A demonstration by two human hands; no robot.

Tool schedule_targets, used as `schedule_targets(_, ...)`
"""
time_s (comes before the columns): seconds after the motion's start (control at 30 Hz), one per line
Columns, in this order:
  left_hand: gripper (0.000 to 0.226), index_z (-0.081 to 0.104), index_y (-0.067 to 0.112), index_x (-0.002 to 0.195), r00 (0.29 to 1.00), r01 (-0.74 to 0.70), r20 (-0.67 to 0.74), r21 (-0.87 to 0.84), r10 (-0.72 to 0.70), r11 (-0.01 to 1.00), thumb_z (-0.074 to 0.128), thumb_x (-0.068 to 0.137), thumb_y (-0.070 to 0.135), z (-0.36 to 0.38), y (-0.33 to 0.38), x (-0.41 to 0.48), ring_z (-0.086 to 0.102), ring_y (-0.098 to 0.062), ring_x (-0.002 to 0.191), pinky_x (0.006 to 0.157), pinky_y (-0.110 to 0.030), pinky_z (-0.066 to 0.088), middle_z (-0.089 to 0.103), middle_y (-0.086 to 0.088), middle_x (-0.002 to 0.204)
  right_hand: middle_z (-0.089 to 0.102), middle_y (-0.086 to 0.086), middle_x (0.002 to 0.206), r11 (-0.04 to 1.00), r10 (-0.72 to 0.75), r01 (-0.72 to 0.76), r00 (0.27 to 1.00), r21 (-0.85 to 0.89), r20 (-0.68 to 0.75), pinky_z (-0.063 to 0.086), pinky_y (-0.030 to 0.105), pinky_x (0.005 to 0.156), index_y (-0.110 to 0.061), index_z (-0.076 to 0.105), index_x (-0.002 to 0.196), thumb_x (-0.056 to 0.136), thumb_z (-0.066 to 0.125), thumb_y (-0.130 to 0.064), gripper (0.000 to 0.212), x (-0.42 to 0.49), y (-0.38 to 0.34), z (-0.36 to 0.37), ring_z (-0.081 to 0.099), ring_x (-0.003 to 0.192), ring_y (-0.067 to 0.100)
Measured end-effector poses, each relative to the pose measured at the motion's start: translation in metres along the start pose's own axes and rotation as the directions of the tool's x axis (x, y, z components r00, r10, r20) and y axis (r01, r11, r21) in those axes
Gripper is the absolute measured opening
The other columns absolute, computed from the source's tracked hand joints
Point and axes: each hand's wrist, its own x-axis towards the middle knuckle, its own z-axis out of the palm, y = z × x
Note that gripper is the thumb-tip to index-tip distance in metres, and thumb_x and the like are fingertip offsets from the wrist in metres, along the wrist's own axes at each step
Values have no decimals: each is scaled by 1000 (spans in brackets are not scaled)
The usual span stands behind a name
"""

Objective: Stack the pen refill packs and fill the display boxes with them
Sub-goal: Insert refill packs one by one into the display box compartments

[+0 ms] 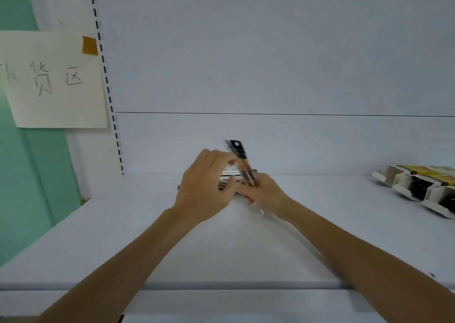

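White shelf (73, 236), pale back panel (270, 51), taped paper sign (54, 81), perhaps green wall (14, 175).

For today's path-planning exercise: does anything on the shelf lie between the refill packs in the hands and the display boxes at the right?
Nothing visible does: bare shelf separates the refill pack from the display boxes.

The white shelf (123, 236) runs flat under my fingers, its rounded front lip close to my forearms. Directly beneath my fingertips a low stack of pen refill packs (230, 178) lies on it, near the back panel. Well off to the right of my fingers, open cardboard display boxes (418, 187) sit side by side on the shelf, flaps spread.
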Motion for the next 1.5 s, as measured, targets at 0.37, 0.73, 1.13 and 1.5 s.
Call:
schedule_targets(0.37,23,45,14,107,816,-139,577,261,-39,955,36,95,32,86,63,26,57,-30,99,71,-34,37,60,-7,106,58,-2,83,544,-228,217,968,-811,106,29,25,63,-17,56,86,82,58,-23,8,-37,20,-119,47,76,17)
schedule_targets(0.73,37,42,22,85,850,99,507,114,-144,989,32,91,57,187,189,65,47,-20,68,58,-31,29,44,10,65,54,1,129,479,-302,110,952,-871,-46,32,34,98,-19,47,132,84,62,-27,51,-85,112,-329,45,121,21)
schedule_targets(1.13,38,48,20,89,820,168,499,256,-279,952,36,91,56,250,270,68,51,-20,72,57,-29,30,53,8,72,32,-8,148,683,-80,18,996,-730,-50,23,35,111,-33,37,139,76,37,-72,74,-154,242,-473,20,135,11)
schedule_targets(1.5,32,44,20,80,695,369,560,260,-450,892,27,98,40,251,279,59,52,-26,81,71,-34,37,55,0,78,36,-9,142,689,-217,76,971,-721,-105,35,34,98,-29,38,139,85,50,-55,61,-150,259,-471,20,130,10)
